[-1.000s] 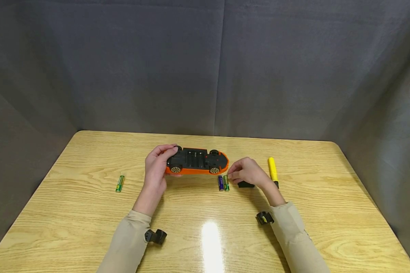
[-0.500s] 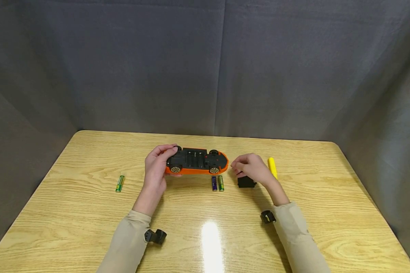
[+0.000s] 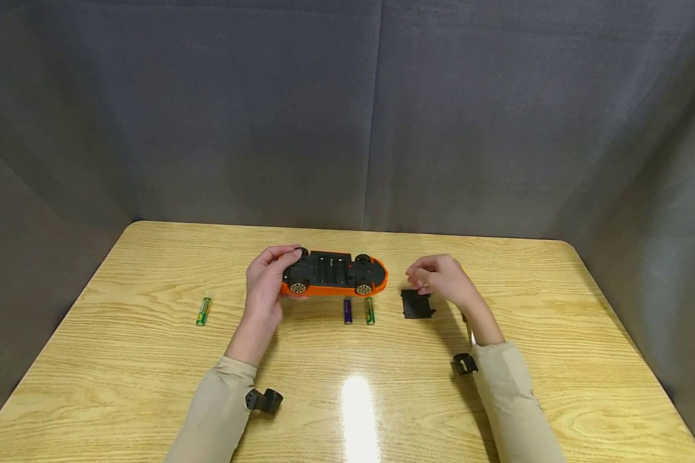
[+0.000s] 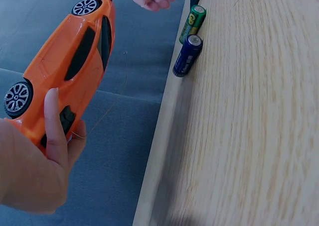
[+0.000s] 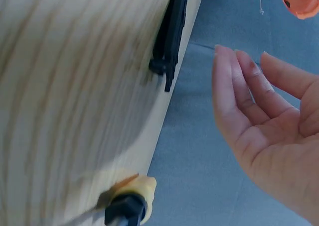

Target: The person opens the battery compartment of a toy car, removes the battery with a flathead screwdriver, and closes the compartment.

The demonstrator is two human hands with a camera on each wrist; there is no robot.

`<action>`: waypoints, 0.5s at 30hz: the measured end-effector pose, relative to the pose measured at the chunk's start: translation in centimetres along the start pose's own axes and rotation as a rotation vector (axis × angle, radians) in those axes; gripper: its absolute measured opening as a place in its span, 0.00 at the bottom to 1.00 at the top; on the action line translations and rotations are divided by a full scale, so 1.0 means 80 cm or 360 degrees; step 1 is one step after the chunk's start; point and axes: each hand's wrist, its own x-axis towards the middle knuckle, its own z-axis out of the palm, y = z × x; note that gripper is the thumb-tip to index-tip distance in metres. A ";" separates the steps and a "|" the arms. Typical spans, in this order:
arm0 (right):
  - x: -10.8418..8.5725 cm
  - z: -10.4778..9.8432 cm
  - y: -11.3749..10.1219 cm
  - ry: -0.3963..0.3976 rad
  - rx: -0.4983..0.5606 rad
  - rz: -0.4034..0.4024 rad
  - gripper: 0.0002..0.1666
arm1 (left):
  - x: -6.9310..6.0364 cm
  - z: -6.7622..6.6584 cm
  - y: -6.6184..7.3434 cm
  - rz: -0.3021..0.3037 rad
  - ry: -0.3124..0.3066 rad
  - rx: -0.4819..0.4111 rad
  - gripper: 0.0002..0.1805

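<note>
My left hand (image 3: 264,283) grips the rear end of an orange toy car (image 3: 333,291), turned with its black underside up and battery bay uncovered. In the left wrist view, the thumb lies along the car's orange side. My right hand (image 3: 443,278) hovers just above a black battery cover (image 3: 418,305), fingers loosely bent and holding nothing. Below the car's front half lie a blue-purple battery (image 3: 348,311) and a green battery (image 3: 370,311), slightly apart on the table.
Another green battery (image 3: 204,311) lies left of my left hand. A yellow-handled screwdriver (image 5: 130,204) lies by the right forearm, mostly hidden in the head view. The wooden table (image 3: 301,379) ends at a grey curtain (image 3: 255,128).
My right hand has moved right and away from the two batteries, uncovering the black cover. Both batteries have shifted left, with the purple one drawing apart from the green. The car stays still.
</note>
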 end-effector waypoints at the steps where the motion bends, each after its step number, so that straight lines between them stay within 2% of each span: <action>1: -0.001 -0.002 0.000 -0.0003 -0.0014 -0.0004 0.15 | 0.000 0.000 0.000 -0.0001 0.0001 0.0000 0.03; 15: -0.002 -0.021 0.012 -0.0006 -0.0194 0.0124 0.13 | 0.001 0.001 0.000 -0.0022 0.0020 0.0022 0.04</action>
